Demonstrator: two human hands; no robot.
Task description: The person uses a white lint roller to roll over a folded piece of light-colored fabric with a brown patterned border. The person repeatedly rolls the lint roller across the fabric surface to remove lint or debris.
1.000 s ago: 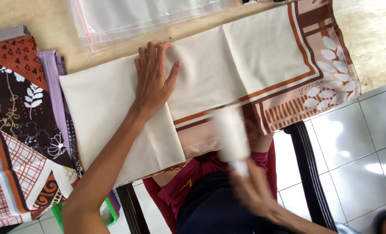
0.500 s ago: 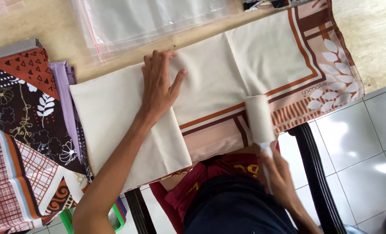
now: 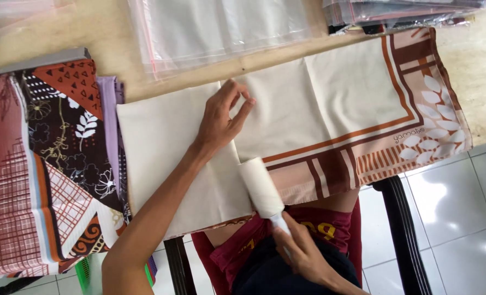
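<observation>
Two hands work one folded cream cloth (image 3: 330,104), a scarf-like piece with a brown and orange striped border and a leaf print at one end, spread flat along the near edge of the wooden table (image 3: 63,30). The step in hand looks like lint-rolling its surface. The left hand (image 3: 221,117) lies on the cream middle with fingers loosely curled, thumb and fingertips touching the cloth as if pinning it down. The right hand (image 3: 303,254) is closed around the handle of a white lint roller (image 3: 260,187), whose drum rests on the cloth's near edge (just below the left wrist). The next move likely calls for steady pressure from the left hand so the cloth does not ruck. Patterned cloths (image 3: 41,169) are stacked beside it, clear plastic bags (image 3: 221,27) beyond.
</observation>
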